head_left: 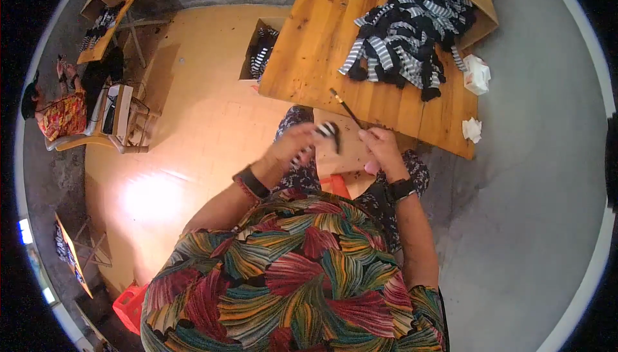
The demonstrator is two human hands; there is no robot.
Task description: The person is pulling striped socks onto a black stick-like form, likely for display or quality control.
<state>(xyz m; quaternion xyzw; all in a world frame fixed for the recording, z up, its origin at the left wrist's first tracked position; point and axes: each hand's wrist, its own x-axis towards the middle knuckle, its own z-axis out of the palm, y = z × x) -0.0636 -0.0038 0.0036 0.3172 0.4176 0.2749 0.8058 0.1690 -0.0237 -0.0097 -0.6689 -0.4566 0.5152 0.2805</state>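
My left hand (293, 147) is closed on a black-and-white striped knitted piece (327, 129), which hangs from its fingers above my lap and is partly blurred. To its right, my right hand (384, 151) grips a thin black stick (347, 108) with a gold-coloured band near its far end. The stick points up and left, its tip over the near edge of the wooden table (309, 43). Something small and pink (371, 167) shows beneath my right hand; I cannot tell what it is. Several similar grey, black and white striped pieces (402, 43) lie heaped on the table.
A cardboard box (486, 10) on its side spills the heap. White tissue packet (477, 75) and crumpled tissue (472, 130) lie at the table's right edge. A floor box (248, 62) holds striped pieces. Another person (63, 114) sits far left; a red crate (131, 305) stands lower left.
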